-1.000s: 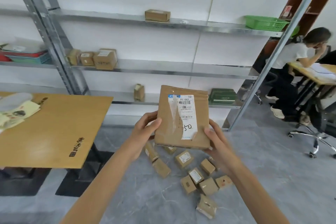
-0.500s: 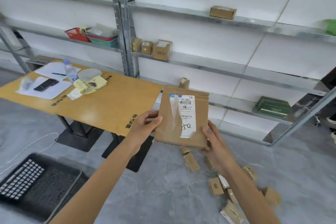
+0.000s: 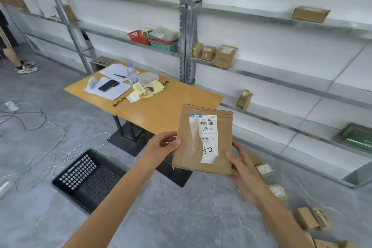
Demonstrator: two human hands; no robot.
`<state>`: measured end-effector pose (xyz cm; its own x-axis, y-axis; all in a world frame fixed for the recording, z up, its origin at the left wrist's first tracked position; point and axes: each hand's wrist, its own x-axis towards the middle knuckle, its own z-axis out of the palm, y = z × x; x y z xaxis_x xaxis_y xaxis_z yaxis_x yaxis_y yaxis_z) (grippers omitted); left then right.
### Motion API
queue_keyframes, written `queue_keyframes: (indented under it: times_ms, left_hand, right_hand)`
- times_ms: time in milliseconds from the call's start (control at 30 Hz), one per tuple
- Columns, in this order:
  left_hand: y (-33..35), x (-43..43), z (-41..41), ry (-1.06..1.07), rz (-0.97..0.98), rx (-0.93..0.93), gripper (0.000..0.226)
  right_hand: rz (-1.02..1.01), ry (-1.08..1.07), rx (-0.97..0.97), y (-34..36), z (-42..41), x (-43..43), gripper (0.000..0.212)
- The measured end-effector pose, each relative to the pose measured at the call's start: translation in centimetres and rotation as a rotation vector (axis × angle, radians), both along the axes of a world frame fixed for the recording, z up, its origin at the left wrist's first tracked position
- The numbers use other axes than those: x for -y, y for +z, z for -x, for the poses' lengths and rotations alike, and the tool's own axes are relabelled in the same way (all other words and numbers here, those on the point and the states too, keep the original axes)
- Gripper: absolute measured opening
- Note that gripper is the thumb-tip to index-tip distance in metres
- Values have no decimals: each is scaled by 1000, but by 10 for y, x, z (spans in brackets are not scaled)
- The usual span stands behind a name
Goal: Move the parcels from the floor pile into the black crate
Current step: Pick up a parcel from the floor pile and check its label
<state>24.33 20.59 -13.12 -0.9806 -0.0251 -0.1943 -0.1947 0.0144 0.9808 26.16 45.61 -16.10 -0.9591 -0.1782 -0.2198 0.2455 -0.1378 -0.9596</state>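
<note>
Carrying step: left hand [image 3: 161, 148] and right hand [image 3: 244, 169] grip the parcel [image 3: 203, 140]; next, lower it into the crate [image 3: 88, 179] at eight o'clock.

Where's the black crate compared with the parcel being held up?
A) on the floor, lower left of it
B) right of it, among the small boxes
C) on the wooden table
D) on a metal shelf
A: the crate sits on the grey floor, below and left of the parcel.

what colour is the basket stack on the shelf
Red basket beside a teal-and-red stack; head view.
</note>
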Motion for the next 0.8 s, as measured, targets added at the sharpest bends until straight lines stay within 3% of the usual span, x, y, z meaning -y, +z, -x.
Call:
queue_keyframes:
  times_ms: [133,467,800]
  left_hand:
    - [1,71,1,-49,-2,45,35]
    - [6,279,-17,-133,116,113,40]
    - [-10,413,27,-230,169,181,45]
  right_hand:
    - [-29,32,7,3,4,61,64]
    - [27,84,68,10,6,261,47]
    - [38,86,185,-12,47,392,52]
